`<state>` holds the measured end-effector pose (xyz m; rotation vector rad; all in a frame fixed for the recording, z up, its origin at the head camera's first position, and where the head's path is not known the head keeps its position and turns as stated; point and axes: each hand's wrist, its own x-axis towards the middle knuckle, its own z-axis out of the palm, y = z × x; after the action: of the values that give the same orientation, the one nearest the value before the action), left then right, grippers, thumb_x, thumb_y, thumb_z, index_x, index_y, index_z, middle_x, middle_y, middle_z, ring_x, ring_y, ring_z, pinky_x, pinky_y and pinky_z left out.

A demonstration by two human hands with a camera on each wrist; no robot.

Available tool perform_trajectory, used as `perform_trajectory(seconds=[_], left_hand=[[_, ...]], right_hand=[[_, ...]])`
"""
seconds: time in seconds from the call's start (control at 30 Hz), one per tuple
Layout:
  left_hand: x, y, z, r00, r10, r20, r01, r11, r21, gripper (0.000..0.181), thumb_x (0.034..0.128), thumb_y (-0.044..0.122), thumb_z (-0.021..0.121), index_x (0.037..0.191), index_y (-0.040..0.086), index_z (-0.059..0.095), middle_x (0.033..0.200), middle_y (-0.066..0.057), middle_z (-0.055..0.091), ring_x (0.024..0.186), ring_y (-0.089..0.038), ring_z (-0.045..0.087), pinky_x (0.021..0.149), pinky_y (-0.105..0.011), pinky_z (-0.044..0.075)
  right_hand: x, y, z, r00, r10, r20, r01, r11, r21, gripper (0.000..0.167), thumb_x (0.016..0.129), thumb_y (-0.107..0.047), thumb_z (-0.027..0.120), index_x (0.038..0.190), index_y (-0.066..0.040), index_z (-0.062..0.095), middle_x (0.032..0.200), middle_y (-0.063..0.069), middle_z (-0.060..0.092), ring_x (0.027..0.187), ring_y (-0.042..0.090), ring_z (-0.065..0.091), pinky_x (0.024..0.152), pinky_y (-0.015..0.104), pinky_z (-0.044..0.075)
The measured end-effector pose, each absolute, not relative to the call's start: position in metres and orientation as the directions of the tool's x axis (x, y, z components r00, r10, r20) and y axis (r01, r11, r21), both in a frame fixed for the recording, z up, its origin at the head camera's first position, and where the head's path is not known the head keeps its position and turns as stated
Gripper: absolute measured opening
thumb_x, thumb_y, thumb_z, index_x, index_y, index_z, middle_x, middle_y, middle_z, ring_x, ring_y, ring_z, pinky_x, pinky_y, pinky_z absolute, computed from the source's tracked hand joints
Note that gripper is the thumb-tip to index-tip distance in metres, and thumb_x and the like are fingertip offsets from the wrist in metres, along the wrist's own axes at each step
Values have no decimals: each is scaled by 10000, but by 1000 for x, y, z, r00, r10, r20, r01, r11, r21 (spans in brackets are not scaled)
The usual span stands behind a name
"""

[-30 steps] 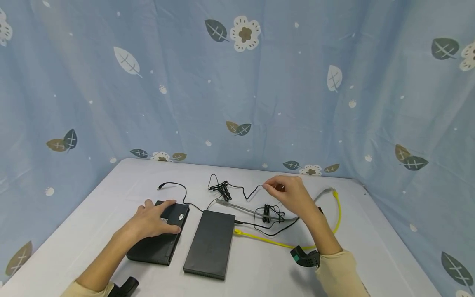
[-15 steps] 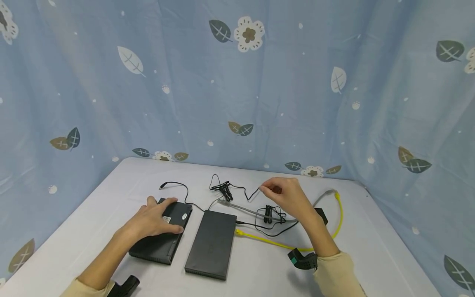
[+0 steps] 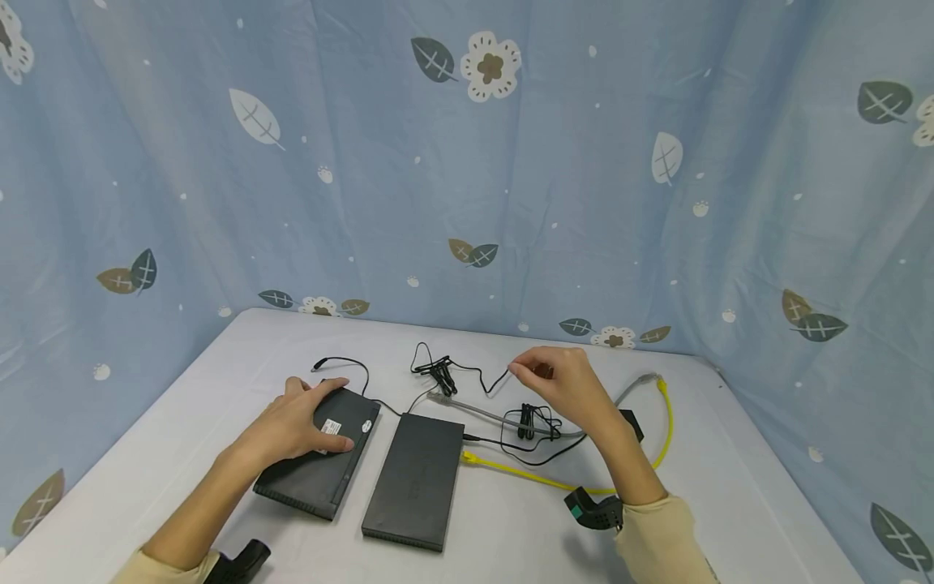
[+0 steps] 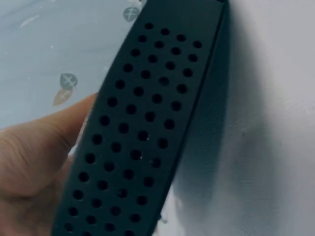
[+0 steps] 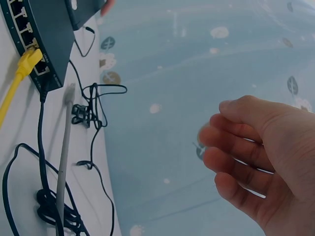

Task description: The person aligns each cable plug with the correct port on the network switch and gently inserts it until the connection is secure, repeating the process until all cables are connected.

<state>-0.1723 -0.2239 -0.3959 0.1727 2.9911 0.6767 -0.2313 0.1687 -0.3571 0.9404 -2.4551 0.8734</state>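
Note:
In the head view my left hand (image 3: 292, 426) grips a flat black network switch (image 3: 343, 438) with pale labels on its upper face. Tilted, the switch shows the vented side (image 4: 135, 123) in the left wrist view, with part of the hand (image 4: 44, 152) behind it. My right hand (image 3: 569, 385) hovers above the cables, its fingers loosely curved and holding nothing, as the right wrist view (image 5: 266, 162) shows. A second black network switch (image 3: 416, 483) lies flat between the hands; a yellow network cable (image 5: 22, 71) and a black power cord (image 5: 42, 113) are plugged into its ports.
A grey network cable (image 3: 489, 412), a bundled black cord (image 3: 440, 375) and another bundle (image 3: 527, 420) lie behind and right of the second switch. A black adapter (image 3: 632, 423) sits partly behind the right forearm. A patterned blue curtain (image 3: 379, 162) borders the white table (image 3: 525, 527).
My left hand has tipped the switch it holds, so its labelled face shows more. My right hand stays nearly in place, shifting slightly left.

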Motion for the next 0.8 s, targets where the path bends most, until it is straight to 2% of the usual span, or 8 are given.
perform_trajectory(seconds=[0.13,0.27,0.4,0.6,0.8], left_hand=[[-171,-227,-393,-986,136,-97,77,884,460,953,673,529,848,1473,227,427,1128,-275,446,700,-251,511,565,-341,363],[-170,-231,-391,-986,133,-98,71,876,477,913,674,486,861,1451,235,453,1123,-264,424,674,-247,503,550,-339,356],[-169,-235,-390,-989,129,-76,77,877,475,901,682,457,863,1448,210,458,1098,-263,410,689,-245,491,552,-337,343],[-168,-238,-388,-993,113,-33,86,889,451,880,683,409,873,1433,172,479,1054,-249,410,711,-239,481,564,-324,351],[-166,-239,-383,-995,97,-12,84,906,416,878,683,396,880,1429,156,485,1068,-277,405,790,-284,478,599,-361,375]], right_hand=[[-232,167,-356,-712,-471,521,-694,586,-418,106,942,-260,668,950,-213,763,850,-87,735,653,-33,607,609,198,520],[-232,163,-355,-706,-479,522,-701,577,-419,122,942,-264,668,957,-196,768,860,-80,737,651,-22,610,602,205,522],[-233,159,-355,-710,-487,508,-698,581,-419,139,941,-265,669,963,-174,771,856,-91,730,661,-33,606,618,196,522],[-233,149,-352,-718,-504,480,-691,599,-404,118,939,-282,671,957,-215,766,817,-119,709,682,-28,601,646,201,525],[-234,140,-350,-716,-530,455,-696,592,-407,138,939,-282,671,954,-186,770,785,-109,706,667,-17,594,628,202,515]])
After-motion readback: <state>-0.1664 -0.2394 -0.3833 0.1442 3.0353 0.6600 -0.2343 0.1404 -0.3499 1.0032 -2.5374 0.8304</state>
